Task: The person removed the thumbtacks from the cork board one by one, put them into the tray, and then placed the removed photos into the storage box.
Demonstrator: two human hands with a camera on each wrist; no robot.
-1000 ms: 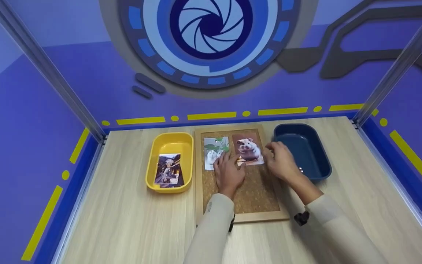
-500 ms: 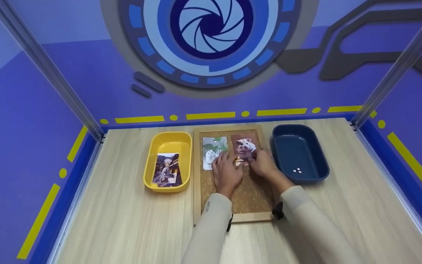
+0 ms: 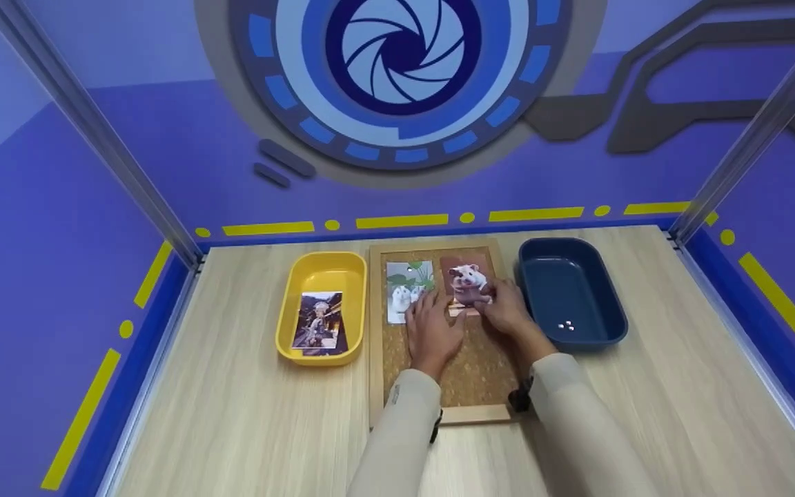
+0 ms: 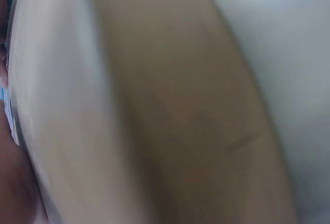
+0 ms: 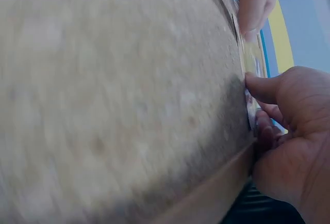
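In the head view, a framed cork board lies on the table with two photos near its far end. The left photo, of white mice under leaves, has a small shiny dot near its top. Beside it lies the hamster photo. My left hand rests with spread fingers across the lower inner parts of both photos. My right hand pinches the lower right edge of the hamster photo; the right wrist view shows the thumb at the card's edge and fingers curled beyond. The left wrist view is mostly blurred wood.
A yellow tray with photos in it stands left of the board. To the right is a dark blue tray holding several small shiny pins. A blue-purple panel wall closes off the table's far side.
My right hand has moved left from beside the blue tray's edge to the hamster photo's lower right edge. The pins in the blue tray are now uncovered. My left hand has stayed put.
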